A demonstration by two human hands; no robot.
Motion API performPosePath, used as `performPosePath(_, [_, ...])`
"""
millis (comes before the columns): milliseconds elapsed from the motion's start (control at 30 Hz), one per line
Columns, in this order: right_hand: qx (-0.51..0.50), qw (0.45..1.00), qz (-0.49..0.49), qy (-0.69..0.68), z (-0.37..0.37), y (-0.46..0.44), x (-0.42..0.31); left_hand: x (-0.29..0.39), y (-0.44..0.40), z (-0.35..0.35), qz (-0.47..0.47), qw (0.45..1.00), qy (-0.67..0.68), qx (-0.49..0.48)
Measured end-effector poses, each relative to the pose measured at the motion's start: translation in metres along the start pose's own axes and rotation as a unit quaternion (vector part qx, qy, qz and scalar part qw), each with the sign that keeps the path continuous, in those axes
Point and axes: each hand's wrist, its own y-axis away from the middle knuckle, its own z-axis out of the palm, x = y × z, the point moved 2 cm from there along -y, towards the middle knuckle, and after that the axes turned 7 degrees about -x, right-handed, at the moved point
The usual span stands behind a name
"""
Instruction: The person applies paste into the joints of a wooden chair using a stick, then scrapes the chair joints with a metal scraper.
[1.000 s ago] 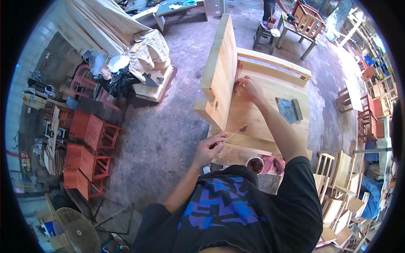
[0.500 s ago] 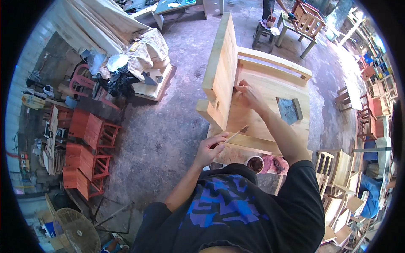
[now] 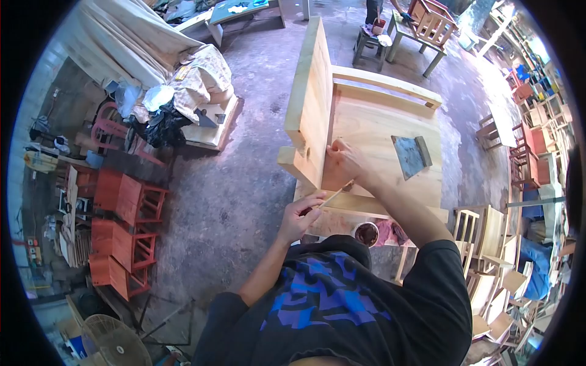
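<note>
My left hand [image 3: 299, 216] pinches a thin wooden stick [image 3: 332, 197], its dark-smeared tip close to my right wrist. My right hand [image 3: 343, 163] is closed, with its fingers against the corner where the upright panel [image 3: 310, 97] meets the flat panel [image 3: 372, 128] of a pale wooden piece. Whatever its fingers hold, if anything, is hidden. On the flat panel lies a grey-blue sheet [image 3: 408, 156] with a wooden block [image 3: 423, 150] along its edge. A tub of dark brown paste [image 3: 366, 233] stands below the near rail, beside a pink cloth [image 3: 389, 232].
Red-painted chairs [image 3: 125, 198] stand on the left, near a fan [image 3: 116, 344]. A cloth-covered pile [image 3: 198, 85] is at upper left. A person [image 3: 373, 12] stands at the top by a stool [image 3: 370, 46] and a table [image 3: 421, 39]. Unpainted chairs [image 3: 488, 232] fill the lower right.
My right hand has moved down along the corner, nearer to my left hand and the stick. The whole view has shifted slightly, with the wooden piece now further left.
</note>
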Motion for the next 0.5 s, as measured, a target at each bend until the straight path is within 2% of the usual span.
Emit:
performPosePath(133, [-0.042,0.999,0.011,0.015,0.006,0.011,-0.015,-0.003,0.0,0.0,-0.001,1.0,0.017,0.0])
performPosePath(233, [-0.019,0.999,-0.034,0.03,-0.027,0.023,-0.039,-0.003,-0.001,0.001,-0.005,0.999,0.039,0.001])
performPosePath(300, [-0.144,0.97,0.041,-0.191,-0.011,0.015,-0.006,0.0,0.001,0.002,-0.032,0.997,0.073,0.007])
performPosePath(333, [-0.141,0.959,0.059,-0.238,-0.009,0.007,0.01,0.001,0.002,0.001,-0.034,0.997,0.063,0.005])
performPosePath(367, [-0.137,0.946,0.076,-0.284,-0.007,-0.001,0.026,0.001,0.002,0.0,-0.035,0.998,0.054,0.002])
performPosePath(433, [-0.01,0.965,0.074,-0.25,-0.019,-0.02,0.049,0.002,0.001,0.001,-0.036,0.998,0.048,0.004])
performPosePath(500, [0.056,0.973,0.126,-0.186,-0.027,-0.042,0.065,0.005,0.001,0.003,-0.038,0.998,0.05,0.01])
